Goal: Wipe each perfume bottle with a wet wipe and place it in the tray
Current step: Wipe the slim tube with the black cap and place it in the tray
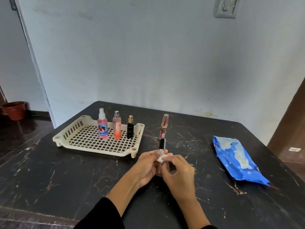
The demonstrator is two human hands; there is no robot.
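Note:
My left hand (146, 167) grips a slim clear bottle with a black cap (162, 143), held upright over the table. My right hand (179, 172) pinches a small white wet wipe (162, 158) against the bottle's upper body. A cream slotted tray (85, 142) lies to the left. Three bottles stand along its far side: a pink spray bottle with a blue label (102, 124), a peach-orange bottle (116, 125) and a small black bottle with a gold cap (130, 128). A tall rose-gold bottle (164, 125) stands on the table behind my hands.
A blue wet-wipe pack (237, 161) lies on the dark marble table (49, 179) to the right, its flap open. A wall runs along the table's far edge. A brown pot (14, 110) sits on the floor at far left.

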